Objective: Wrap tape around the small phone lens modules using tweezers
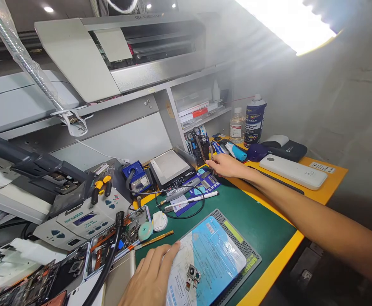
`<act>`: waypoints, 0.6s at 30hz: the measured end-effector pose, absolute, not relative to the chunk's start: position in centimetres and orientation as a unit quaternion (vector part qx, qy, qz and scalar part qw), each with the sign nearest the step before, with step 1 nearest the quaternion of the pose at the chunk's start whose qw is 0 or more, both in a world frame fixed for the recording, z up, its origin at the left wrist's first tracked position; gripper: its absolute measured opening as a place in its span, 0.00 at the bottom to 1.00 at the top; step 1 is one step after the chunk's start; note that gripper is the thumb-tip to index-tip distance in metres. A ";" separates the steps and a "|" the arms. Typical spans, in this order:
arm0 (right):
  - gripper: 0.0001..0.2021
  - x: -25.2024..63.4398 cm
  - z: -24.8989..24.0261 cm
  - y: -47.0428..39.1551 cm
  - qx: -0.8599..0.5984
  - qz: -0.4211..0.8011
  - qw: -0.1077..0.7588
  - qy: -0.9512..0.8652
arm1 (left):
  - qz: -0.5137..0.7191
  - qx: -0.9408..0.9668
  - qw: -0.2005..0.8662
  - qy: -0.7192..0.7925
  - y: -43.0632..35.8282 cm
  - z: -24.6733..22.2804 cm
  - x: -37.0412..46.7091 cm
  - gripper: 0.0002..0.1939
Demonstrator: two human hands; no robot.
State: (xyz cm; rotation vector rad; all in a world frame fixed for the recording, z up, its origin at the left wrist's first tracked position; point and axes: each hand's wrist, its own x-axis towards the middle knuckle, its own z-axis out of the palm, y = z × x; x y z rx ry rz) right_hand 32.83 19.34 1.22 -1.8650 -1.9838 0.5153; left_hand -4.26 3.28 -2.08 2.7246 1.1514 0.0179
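Note:
My left hand (pixel 154 274) lies flat with its fingers stretched out, along the left edge of a blue and white printed sheet (pixel 218 246). On that sheet rests a small phone camera module (pixel 193 274) with two lenses and short flex tails. My right hand (pixel 226 165) reaches to the back of the bench, its thumb and fingers pinched on slim metal tweezers (pixel 212 163) held upright. Right behind it stands a black tool holder (pixel 198 146) with several tools. Under the sheet is a grey perforated mat (pixel 252 255).
A soldering pen (pixel 182 193) and a white pen (pixel 205 196) lie on the green mat (pixel 269 221). A hot-air station (pixel 84 221) and parts trays crowd the left. A spray can (pixel 255 121), bottle (pixel 237 125) and white power bank (pixel 292 171) stand at the right. A lamp hangs above.

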 end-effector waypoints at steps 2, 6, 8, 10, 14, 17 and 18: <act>0.15 32.7 1.3 19.2 -0.663 0.179 0.187 -0.702 | 0.010 0.915 0.094 0.391 3.3 -2.1 -4.2 0.44; 0.15 32.6 1.4 19.1 -0.664 0.175 0.190 -0.702 | 0.023 0.918 0.090 0.387 3.4 -2.4 -4.2 0.43; 0.15 32.5 1.5 19.1 -0.665 0.173 0.190 -0.701 | 0.028 0.919 0.089 0.382 3.4 -2.4 -4.3 0.44; 0.15 32.5 1.6 19.1 -0.665 0.173 0.191 -0.701 | 0.029 0.920 0.091 0.380 3.4 -2.4 -4.3 0.44; 0.15 32.4 1.6 19.1 -0.665 0.177 0.195 -0.699 | 0.019 0.919 0.093 0.383 3.3 -2.3 -4.4 0.43; 0.14 32.4 1.5 19.1 -0.663 0.184 0.198 -0.699 | 0.011 0.919 0.093 0.384 3.3 -2.2 -4.4 0.43; 0.14 32.4 1.5 19.1 -0.661 0.186 0.199 -0.699 | 0.011 0.919 0.094 0.383 3.3 -2.2 -4.4 0.43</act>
